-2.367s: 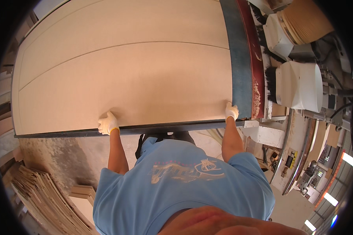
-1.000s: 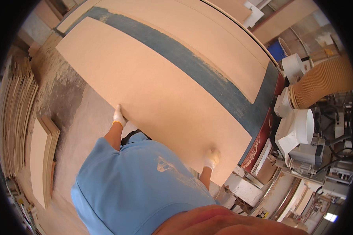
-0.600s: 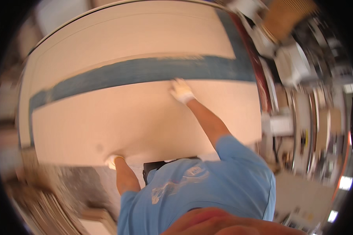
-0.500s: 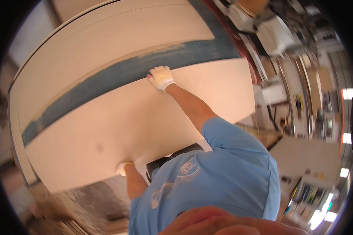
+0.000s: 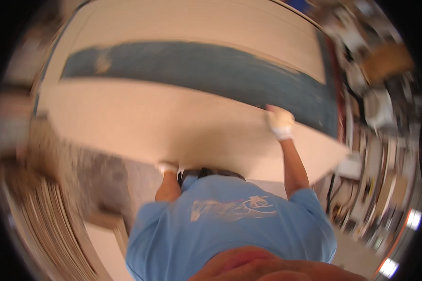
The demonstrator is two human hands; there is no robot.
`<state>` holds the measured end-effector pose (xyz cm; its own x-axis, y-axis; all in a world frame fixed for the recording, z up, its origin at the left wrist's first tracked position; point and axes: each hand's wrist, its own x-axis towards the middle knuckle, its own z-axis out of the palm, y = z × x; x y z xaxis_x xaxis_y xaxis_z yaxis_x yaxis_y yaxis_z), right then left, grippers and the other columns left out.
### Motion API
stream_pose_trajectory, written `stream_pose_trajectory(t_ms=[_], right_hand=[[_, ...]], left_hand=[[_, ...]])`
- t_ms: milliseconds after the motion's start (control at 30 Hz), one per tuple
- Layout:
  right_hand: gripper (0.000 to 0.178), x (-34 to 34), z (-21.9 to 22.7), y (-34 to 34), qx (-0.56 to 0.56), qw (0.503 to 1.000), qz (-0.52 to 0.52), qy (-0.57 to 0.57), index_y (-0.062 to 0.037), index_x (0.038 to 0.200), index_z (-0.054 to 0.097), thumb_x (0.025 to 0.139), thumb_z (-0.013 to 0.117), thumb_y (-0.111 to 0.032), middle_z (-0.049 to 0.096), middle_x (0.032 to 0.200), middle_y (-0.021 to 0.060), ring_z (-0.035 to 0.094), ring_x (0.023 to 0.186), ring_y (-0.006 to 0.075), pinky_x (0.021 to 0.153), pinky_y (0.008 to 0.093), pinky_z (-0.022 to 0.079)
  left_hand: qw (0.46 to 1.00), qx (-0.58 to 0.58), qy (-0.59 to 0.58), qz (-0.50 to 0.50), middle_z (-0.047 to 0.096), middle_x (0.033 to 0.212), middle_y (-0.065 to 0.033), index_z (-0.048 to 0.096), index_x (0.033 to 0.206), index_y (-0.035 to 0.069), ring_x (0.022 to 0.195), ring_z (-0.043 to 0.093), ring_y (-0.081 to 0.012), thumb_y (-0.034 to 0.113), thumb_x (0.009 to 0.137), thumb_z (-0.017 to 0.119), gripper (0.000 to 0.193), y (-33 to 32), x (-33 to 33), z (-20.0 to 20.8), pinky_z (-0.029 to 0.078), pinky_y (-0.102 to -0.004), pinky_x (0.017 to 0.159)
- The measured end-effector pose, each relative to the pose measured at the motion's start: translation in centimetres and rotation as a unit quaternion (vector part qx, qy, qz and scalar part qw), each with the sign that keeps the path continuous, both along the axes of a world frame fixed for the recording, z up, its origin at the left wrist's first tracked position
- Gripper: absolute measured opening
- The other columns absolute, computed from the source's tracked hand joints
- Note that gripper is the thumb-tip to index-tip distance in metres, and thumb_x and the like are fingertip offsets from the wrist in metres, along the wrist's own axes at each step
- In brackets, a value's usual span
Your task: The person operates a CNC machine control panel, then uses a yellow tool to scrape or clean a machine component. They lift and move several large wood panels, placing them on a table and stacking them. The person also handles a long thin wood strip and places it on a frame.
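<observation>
A large pale flat board (image 5: 126, 117) lies across the near part of a big table, its near edge close to my waist. My right hand (image 5: 280, 121), in a white glove, is closed over the board's far edge, toward its right end. My left hand (image 5: 168, 166), gloved too and blurred, holds the near edge left of my body; its fingers are mostly hidden. Beyond the board runs a dark blue strip of table surface (image 5: 173, 61) with pale dust along it. A second pale sheet (image 5: 197, 18) covers the far part.
Upright stacked panels (image 5: 56, 225) stand at the lower left, beside a dusty grey floor patch (image 5: 103, 178). To the right are a white container (image 5: 379, 107), a brown box (image 5: 387, 61) and cluttered shelving or strips of material. The table has a reddish right edge (image 5: 338, 103).
My view has turned left, so the board and table now lie more level across it. My right hand appears nearer the board's right end; both hands still hold its edges.
</observation>
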<state>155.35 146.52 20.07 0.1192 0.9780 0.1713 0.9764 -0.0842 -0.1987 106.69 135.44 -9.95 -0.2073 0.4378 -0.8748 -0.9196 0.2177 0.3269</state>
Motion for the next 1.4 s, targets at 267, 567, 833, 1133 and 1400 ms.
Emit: stream_pose_trajectory(t_ms=[267,567,833,1133,1400], right_hand=[[0.031,-4.6,5.4,-15.8,0.192,0.980,0.049,-0.015,-0.0069,0.083,0.074,0.096,0.060,-0.032,0.069,0.076,0.0198,0.067,0.068,0.0407,0.061,0.0480,0.052],[0.039,-18.1,10.5,-39.0,0.276,0.958,0.064,-0.035,-0.0062,0.066,0.061,0.102,0.055,-0.020,0.059,0.062,0.0141,0.056,0.054,0.0356,0.051,0.0458,0.043],[0.034,-34.4,11.6,-54.4,0.294,0.950,0.094,-0.057,-0.0045,0.066,0.060,0.099,0.057,-0.013,0.058,0.063,0.0146,0.057,0.055,0.0356,0.052,0.0461,0.042],[0.040,-52.6,13.3,-65.3,0.264,0.946,0.171,-0.073,-0.0047,0.072,0.068,0.103,0.055,-0.025,0.065,0.067,0.0172,0.063,0.059,0.0381,0.055,0.0470,0.048],[0.055,-67.7,8.8,-76.5,0.150,0.962,0.220,-0.058,-0.0013,0.096,0.079,0.105,0.046,-0.045,0.074,0.084,0.0227,0.070,0.072,0.0439,0.065,0.0521,0.054]], left_hand=[[0.997,-0.031,-0.010,0.073,0.037,0.166,-0.0124,0.037,0.160,0.005,0.150,0.037,-0.0337,0.074,0.101,0.029,0.091,-6.3,-2.8,-4.0,0.027,-0.0422,0.125],[0.993,-0.005,-0.064,0.101,0.048,0.160,-0.0115,0.039,0.160,0.009,0.146,0.043,-0.0329,0.080,0.098,0.028,0.095,-21.5,-13.8,-3.6,0.031,-0.0436,0.122],[0.993,-0.054,-0.082,0.069,0.037,0.167,-0.0102,0.035,0.162,0.012,0.154,0.033,-0.0311,0.081,0.097,0.025,0.095,-34.9,-27.6,-2.8,0.025,-0.0505,0.125],[0.978,0.012,-0.052,0.200,0.040,0.165,-0.0091,0.039,0.160,0.012,0.151,0.037,-0.0302,0.076,0.099,0.026,0.089,-57.6,-47.7,-0.9,0.026,-0.0467,0.125],[0.961,-0.134,0.018,0.240,0.046,0.161,-0.0098,0.043,0.158,0.012,0.145,0.045,-0.0301,0.076,0.100,0.023,0.089,-85.9,-60.1,-1.8,0.032,-0.0467,0.122]])
